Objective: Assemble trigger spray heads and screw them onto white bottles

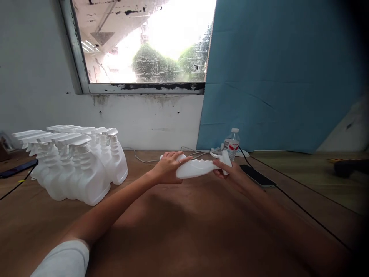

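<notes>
A white spray bottle (197, 168) lies sideways in the air over the brown table, held between both hands. My left hand (172, 167) is wrapped round its body, near the base, and wears a ring on one finger. At the other end, my right hand (226, 169) grips the white trigger sprayer head (225, 157) at the bottle's neck. Fingers partly hide the join between head and neck. Off to the left, several white spray bottles (93, 179) with trigger heads stand upright in close rows.
A clear water bottle (232, 142) stands behind my right hand, by white cables. A phone (258, 176) with a black cord lies to the right, and another dark phone (19, 168) at far left. Wall, window (144, 46) and blue sheet (273, 77) bound the table's back.
</notes>
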`<state>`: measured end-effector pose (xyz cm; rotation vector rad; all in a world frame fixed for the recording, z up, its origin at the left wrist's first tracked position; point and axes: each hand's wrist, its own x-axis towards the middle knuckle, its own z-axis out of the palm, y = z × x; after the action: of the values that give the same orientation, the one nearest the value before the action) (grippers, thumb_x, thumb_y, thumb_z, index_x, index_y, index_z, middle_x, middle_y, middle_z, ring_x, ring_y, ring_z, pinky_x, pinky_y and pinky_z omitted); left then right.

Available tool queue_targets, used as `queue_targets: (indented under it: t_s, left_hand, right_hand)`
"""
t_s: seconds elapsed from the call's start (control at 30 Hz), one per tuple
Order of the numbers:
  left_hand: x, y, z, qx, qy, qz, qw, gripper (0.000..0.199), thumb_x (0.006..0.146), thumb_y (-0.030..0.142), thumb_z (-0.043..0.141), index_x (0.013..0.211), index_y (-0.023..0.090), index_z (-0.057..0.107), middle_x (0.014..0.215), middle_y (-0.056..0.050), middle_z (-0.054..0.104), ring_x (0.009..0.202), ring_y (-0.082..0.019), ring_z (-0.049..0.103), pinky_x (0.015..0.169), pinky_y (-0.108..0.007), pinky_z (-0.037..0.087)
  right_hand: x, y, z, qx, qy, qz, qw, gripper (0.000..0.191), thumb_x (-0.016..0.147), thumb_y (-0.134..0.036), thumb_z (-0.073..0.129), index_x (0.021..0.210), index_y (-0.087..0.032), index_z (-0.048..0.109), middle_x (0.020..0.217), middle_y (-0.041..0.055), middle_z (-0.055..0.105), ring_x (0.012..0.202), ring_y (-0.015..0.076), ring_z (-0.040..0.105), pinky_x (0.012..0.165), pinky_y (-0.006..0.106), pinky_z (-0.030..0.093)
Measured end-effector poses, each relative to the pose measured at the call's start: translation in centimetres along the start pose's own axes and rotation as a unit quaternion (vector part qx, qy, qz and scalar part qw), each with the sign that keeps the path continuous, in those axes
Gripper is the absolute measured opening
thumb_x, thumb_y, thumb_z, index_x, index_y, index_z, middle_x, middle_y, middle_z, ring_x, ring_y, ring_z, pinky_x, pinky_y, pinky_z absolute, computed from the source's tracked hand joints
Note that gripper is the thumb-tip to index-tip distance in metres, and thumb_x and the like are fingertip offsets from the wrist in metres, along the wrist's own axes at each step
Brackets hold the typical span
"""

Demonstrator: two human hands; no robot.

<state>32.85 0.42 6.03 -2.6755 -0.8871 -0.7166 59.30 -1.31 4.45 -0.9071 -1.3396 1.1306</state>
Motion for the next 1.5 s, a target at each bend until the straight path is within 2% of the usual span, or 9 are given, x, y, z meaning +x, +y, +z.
queue_targets:
  t_s: [0.13,0.27,0.47,0.63,0.8,0.97,1.2,1.33,1.5]
  left_hand:
    - [0.5,-1.6,-2.0,-0.226,-0.189,-0.027,0.955,0.078,0.066,0.043,0.068,0.138,0.03,0.043,0.127,-0.006,0.055,0.114,-0.03,0.052,0.096,-0.039,0.042]
    - [0.0,-4.6,-1.7,-0.465,-0.408,-0.132,0.774,0.064,0.07,0.057,0.061,0.125,0.024,0.054,0.111,-0.005,0.065,0.098,-0.027,0.063,0.081,-0.036,0.052]
    - [-0.4,-6.4,0.7,-0.633,-0.419,-0.245,0.603,0.071,0.066,0.066,0.051,0.11,0.011,0.058,0.094,-0.015,0.069,0.088,-0.033,0.065,0.078,-0.045,0.051]
    - [-0.6,-7.3,0.6,-0.71,-0.453,-0.218,0.493,0.098,0.054,0.08,0.045,0.125,0.012,0.048,0.098,-0.016,0.067,0.08,-0.035,0.064,0.067,-0.047,0.049]
    - [-1.9,-10.7,1.3,-0.812,-0.232,-0.218,0.489,0.098,0.064,0.087,0.035,0.131,0.015,0.042,0.108,-0.016,0.064,0.087,-0.032,0.063,0.074,-0.044,0.049]
    - [-0.7,-12.9,3.8,-0.854,-0.006,-0.21,0.477,0.1,0.068,0.089,0.017,0.125,0.013,0.048,0.102,-0.016,0.065,0.092,-0.031,0.063,0.079,-0.046,0.05]
    - [3.9,-14.2,8.9,-0.785,0.23,-0.32,0.478,0.084,0.067,0.086,0.031,0.097,0.012,0.058,0.077,-0.01,0.064,0.082,-0.024,0.065,0.078,-0.04,0.055]
    - [6.7,-15.0,11.7,-0.716,0.327,-0.355,0.505,0.048,0.08,0.055,0.061,0.107,0.015,0.056,0.09,-0.006,0.065,0.084,-0.016,0.063,0.079,-0.03,0.054]
    - [9.7,-16.0,13.9,-0.612,0.393,-0.418,0.545,0.033,0.09,0.032,0.056,0.118,0.014,0.054,0.115,-0.01,0.058,0.097,-0.02,0.06,0.082,-0.039,0.053]
  right_hand:
    - [-0.3,-0.4,-0.8,-0.12,0.007,-0.062,0.991,0.026,0.065,-0.035,0.08,0.083,-0.02,0.068,0.063,0.0025,0.06,0.054,0.0148,0.052,0.049,0.029,0.046]
    - [-1.3,-2.0,-0.8,-0.212,-0.087,-0.129,0.965,0.027,0.061,-0.026,0.082,0.085,-0.026,0.073,0.094,0.0074,0.068,0.088,0.026,0.062,0.079,0.041,0.051]
    - [-1.8,-3.2,0.1,-0.219,-0.129,-0.23,0.939,0.018,0.065,-0.023,0.079,0.08,-0.029,0.074,0.1,0.0061,0.068,0.093,0.0247,0.064,0.081,0.04,0.05]
    - [-1.6,-4.7,-2.3,-0.155,-0.011,-0.347,0.925,0.009,0.066,-0.025,0.078,0.068,-0.025,0.069,0.094,0.0052,0.065,0.095,0.0224,0.059,0.082,0.037,0.047]
    - [-1.1,-6.6,-7.4,-0.004,0.13,-0.323,0.937,0.036,0.058,-0.014,0.08,0.09,-0.022,0.065,0.093,0.0064,0.063,0.076,0.0155,0.056,0.067,0.034,0.042]
    - [0.1,-5.9,-10.5,0.075,0.227,-0.246,0.939,0.022,0.064,-0.011,0.074,0.075,-0.018,0.057,0.087,0.0081,0.062,0.07,0.0128,0.055,0.059,0.032,0.037]
    - [0.2,-4.8,-11.3,0.144,0.211,-0.186,0.949,0.033,0.056,-0.019,0.081,0.077,-0.017,0.056,0.084,0.0089,0.066,0.056,0.0102,0.049,0.045,0.023,0.034]
    - [0.0,-4.6,-11.6,0.174,0.206,-0.157,0.95,0.029,0.06,-0.019,0.078,0.081,-0.018,0.058,0.075,0.0038,0.063,0.05,0.0078,0.042,0.042,0.021,0.034]
    - [-0.2,-4.6,-11.3,0.214,0.201,-0.115,0.949,0.02,0.057,-0.003,0.067,0.067,-0.014,0.053,0.063,-0.0012,0.05,0.055,0.0068,0.045,0.048,0.019,0.041]
